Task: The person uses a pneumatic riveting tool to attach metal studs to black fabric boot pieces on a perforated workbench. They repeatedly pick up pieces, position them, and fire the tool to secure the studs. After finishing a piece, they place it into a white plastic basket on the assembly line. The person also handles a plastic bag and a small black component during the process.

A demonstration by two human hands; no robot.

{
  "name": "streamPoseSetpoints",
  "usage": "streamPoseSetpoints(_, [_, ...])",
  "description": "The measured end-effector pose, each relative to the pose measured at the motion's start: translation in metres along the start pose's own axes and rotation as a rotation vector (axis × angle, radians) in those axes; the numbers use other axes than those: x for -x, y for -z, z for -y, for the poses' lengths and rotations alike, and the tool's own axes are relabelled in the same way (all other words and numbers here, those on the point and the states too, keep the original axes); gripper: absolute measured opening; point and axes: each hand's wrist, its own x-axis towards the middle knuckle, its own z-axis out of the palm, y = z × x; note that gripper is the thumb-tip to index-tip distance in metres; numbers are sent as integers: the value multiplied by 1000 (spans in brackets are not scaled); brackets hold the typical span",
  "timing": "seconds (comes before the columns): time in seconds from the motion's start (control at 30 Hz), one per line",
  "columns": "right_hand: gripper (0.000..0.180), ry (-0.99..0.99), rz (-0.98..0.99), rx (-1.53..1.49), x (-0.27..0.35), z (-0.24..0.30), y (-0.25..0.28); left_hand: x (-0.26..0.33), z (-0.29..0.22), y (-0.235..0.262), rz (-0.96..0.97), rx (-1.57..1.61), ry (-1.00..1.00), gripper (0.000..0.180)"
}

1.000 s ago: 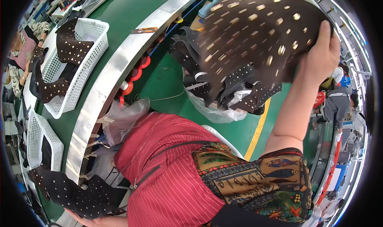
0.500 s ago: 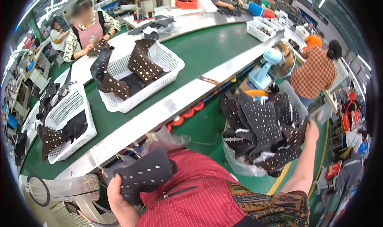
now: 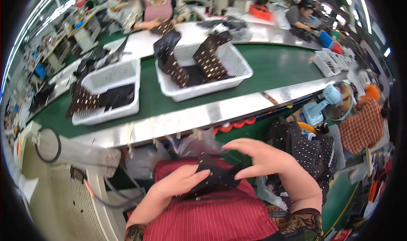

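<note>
From the head view, looking down over the person's lap: the left hand (image 3: 178, 182) and the right hand (image 3: 263, 158) both hold one dark studded leather piece (image 3: 216, 177) just above a red striped apron (image 3: 212, 215). The left hand lies partly under the piece with its thumb across the top, pinching it; the right hand has its fingers stretched out over the far end, with the thumb pressing the edge. Neither hand is fully closed.

Just to the right, beside the right forearm, a heap of similar studded pieces (image 3: 305, 150) sits in a clear bag, well filled. Ahead, beyond a steel rail (image 3: 203, 116), the green belt (image 3: 275, 67) carries two white baskets. The near-left basket (image 3: 108, 92) and the larger middle basket (image 3: 203, 69) each hold several dark pieces already. Other people are working across the belt.

As I judge it, the work is somewhere midway: one piece is in hand, some lie in baskets, and many remain in the heap.
</note>
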Motion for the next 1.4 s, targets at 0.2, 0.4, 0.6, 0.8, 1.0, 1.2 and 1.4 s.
streamPoseSetpoints(0.2, [19,-107,169,-181,-52,-2,-47,44,-2,11,-513,187,-87,20])
streamPoseSetpoints(0.4, [20,-225,-300,-524,-96,-1,-15,127,35,38,-990,494,-302,31])
streamPoseSetpoints(0.6, [26,-486,-586,-1017,-146,-127,0,162,47,26,-1088,503,-331,18])
streamPoseSetpoints(0.8, [23,-745,-673,-946,-143,-225,-23,258,14,31,-1900,103,-234,13])
streamPoseSetpoints(1.0, [24,-773,-738,-902,-145,-228,-25,256,18,10,-1673,-12,-51,17])
streamPoseSetpoints(1.2, [46,-763,-741,-428,-132,-223,-20,93,36,9,-793,400,126,19])
streamPoseSetpoints(1.4, [45,-281,-778,510,-120,-180,-23,0,51,16,-560,625,9,17])
